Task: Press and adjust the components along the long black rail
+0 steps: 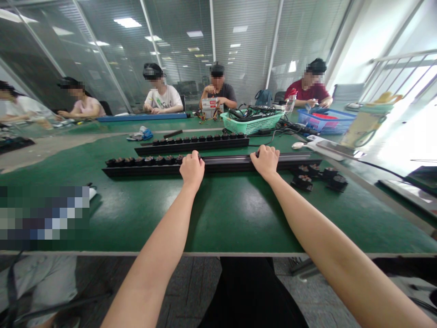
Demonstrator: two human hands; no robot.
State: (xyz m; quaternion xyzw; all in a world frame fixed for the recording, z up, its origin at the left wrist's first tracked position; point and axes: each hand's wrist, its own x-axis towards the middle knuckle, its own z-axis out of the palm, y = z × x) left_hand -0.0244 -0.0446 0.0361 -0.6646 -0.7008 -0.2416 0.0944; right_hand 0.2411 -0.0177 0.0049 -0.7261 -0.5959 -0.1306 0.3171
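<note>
A long black rail (232, 163) lies across the green table (221, 214), its left half filled with several round black parts (143, 160). My left hand (192, 167) rests curled on the rail where the row of parts ends, its fingers closed on a part I can barely see. My right hand (266, 160) lies over the bare stretch of rail further right, fingers bent down onto it. A few loose black parts (319, 176) sit on the table just right of my right hand.
A second black rail (191, 143) full of parts lies behind the first. Beyond it stand a green basket (251, 124) of cables, a blue tray (324, 122) and a white power strip (327, 148). Several people sit along the far side.
</note>
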